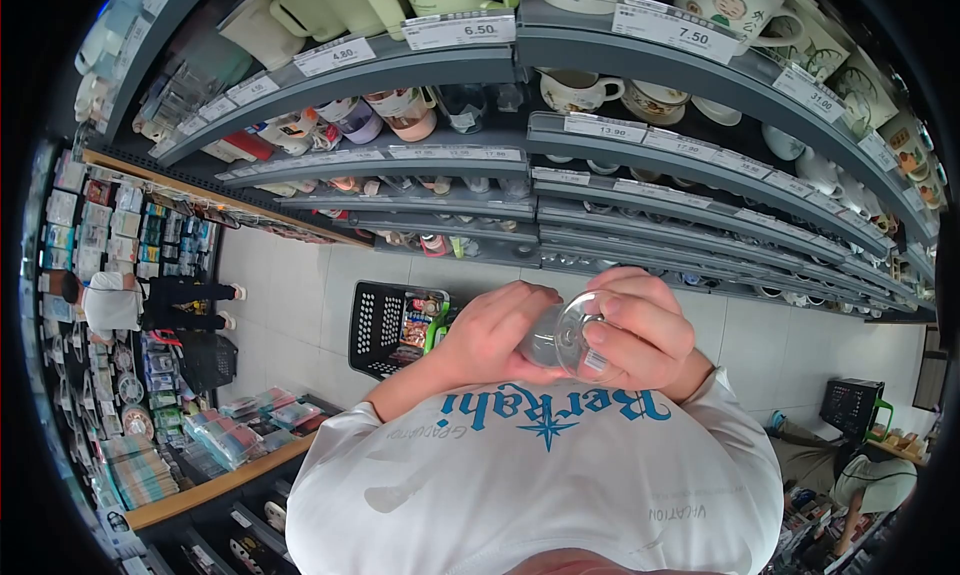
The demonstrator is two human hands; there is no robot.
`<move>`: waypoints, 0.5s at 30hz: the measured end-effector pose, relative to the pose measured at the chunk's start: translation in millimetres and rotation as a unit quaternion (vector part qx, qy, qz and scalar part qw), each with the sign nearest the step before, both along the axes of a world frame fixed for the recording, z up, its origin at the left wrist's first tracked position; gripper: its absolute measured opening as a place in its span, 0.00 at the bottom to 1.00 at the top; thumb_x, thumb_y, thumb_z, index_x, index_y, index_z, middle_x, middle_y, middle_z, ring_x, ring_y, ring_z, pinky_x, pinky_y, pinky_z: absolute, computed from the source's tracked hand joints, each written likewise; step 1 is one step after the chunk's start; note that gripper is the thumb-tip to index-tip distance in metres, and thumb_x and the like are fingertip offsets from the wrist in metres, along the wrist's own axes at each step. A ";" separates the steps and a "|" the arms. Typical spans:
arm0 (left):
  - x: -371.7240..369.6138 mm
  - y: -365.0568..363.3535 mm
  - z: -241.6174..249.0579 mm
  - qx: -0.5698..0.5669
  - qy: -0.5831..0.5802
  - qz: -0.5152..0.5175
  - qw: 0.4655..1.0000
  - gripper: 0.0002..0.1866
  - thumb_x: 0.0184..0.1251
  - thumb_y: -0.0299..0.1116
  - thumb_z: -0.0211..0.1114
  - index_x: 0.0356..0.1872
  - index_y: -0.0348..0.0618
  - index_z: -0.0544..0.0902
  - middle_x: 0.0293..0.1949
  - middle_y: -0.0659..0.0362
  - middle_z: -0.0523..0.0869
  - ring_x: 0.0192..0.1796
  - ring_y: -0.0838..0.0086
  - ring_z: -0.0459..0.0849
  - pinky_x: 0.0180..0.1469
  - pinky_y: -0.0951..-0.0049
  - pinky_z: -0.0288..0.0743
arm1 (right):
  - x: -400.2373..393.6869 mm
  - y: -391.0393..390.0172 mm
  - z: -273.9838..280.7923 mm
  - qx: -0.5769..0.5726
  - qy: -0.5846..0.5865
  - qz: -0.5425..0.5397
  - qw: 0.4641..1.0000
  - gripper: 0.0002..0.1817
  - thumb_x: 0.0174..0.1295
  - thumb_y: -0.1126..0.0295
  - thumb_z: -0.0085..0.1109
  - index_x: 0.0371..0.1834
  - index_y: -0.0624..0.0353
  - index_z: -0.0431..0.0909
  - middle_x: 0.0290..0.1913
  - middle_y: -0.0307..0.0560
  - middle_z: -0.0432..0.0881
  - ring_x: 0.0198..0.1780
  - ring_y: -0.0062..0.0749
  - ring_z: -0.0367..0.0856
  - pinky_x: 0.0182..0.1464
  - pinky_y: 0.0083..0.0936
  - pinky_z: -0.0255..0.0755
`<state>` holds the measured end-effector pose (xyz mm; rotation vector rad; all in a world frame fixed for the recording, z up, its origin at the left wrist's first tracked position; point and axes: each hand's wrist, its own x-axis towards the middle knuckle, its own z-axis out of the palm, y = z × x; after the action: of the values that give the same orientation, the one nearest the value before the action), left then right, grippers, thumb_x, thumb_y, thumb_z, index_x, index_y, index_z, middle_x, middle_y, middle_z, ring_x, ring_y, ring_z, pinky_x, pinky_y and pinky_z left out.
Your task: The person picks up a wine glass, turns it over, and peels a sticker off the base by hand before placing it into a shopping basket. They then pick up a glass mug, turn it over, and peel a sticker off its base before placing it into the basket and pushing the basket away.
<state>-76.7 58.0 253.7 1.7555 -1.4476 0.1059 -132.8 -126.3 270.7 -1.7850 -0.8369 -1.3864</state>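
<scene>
Both my hands are on one clear drinking glass (544,341), held tilted in front of my chest. My left hand (495,327) is closed around its left side, with some fingers hidden behind it. On the right, my right hand (643,320) grips the round disc-like end that faces up toward me. A small white label with a barcode sticks to the glass near my right fingertips. Whether that round end is a foot or a thick base is hard to make out.
Shelves of mugs (733,8) and cups with price tags (672,29) stand ahead. A black shopping basket (376,327) with packaged goods is on the floor at left. One person (115,303) stands far left, another (868,483) is at lower right near a dark basket (850,405).
</scene>
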 end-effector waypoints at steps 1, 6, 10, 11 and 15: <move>-0.3 -2.5 0.4 0.001 -0.001 -0.001 1.000 0.39 0.43 0.45 0.80 0.52 0.32 0.70 0.42 0.46 0.82 0.36 0.54 0.83 0.36 0.62 0.79 | -0.9 -2.7 0.1 0.001 -0.001 -0.001 1.000 0.15 0.50 0.79 0.68 0.42 0.65 0.77 0.46 0.52 0.73 0.34 0.39 0.79 0.33 0.30 0.83; -2.0 -13.4 0.4 0.003 -0.004 -0.009 1.000 0.39 0.44 0.45 0.80 0.52 0.32 0.70 0.42 0.47 0.82 0.36 0.54 0.83 0.37 0.63 0.79 | -4.8 -14.1 -0.3 -0.005 -0.006 -0.008 1.000 0.16 0.50 0.78 0.68 0.42 0.65 0.77 0.46 0.52 0.72 0.34 0.39 0.79 0.32 0.31 0.83; -4.8 -20.6 -0.2 0.009 -0.010 -0.008 1.000 0.39 0.44 0.45 0.80 0.52 0.33 0.70 0.42 0.47 0.82 0.37 0.54 0.83 0.37 0.62 0.79 | -8.7 -25.6 -3.5 -0.033 0.015 -0.008 0.999 0.15 0.64 0.65 0.64 0.44 0.65 0.74 0.49 0.54 0.68 0.39 0.41 0.80 0.36 0.36 0.82; -5.7 -22.5 0.6 0.013 -0.007 -0.008 1.000 0.39 0.44 0.45 0.80 0.52 0.33 0.70 0.42 0.47 0.82 0.37 0.54 0.83 0.37 0.62 0.79 | -8.2 -26.3 -2.8 -0.019 0.008 -0.008 1.000 0.15 0.56 0.71 0.67 0.43 0.65 0.75 0.48 0.53 0.70 0.36 0.40 0.79 0.34 0.33 0.82; -7.7 -29.7 1.1 0.021 -0.009 -0.004 1.000 0.39 0.45 0.45 0.80 0.53 0.33 0.70 0.42 0.47 0.82 0.37 0.54 0.83 0.36 0.62 0.79 | -9.4 -32.0 -1.4 -0.003 -0.002 -0.011 1.000 0.17 0.49 0.77 0.70 0.42 0.65 0.76 0.46 0.52 0.72 0.35 0.40 0.79 0.32 0.30 0.83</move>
<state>-84.4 28.3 254.8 1.7872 -1.4803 0.0879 -142.2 -158.3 269.3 -1.8012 -0.8268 -1.4031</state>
